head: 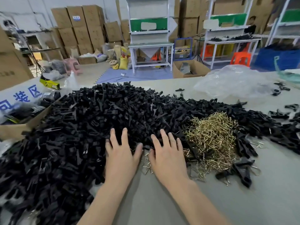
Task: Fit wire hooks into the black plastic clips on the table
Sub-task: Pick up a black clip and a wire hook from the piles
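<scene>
Far side of the room, brown cardboard boxes (84,30) are stacked high against a pale wall (29,12), and in front stands a white workbench (151,44) with a green panel (136,25) across its upper frame, legs planted on a blue floor mat (138,75). Over to the right there's a second white bench (230,41), an orange stool (240,58) beside it and what looks like a blue bin (276,59), though it's blurred. Left, a pink stool (73,65) sits on the grey floor (90,69), and nearest of all runs the grey table (162,200) under flat, even light.
</scene>
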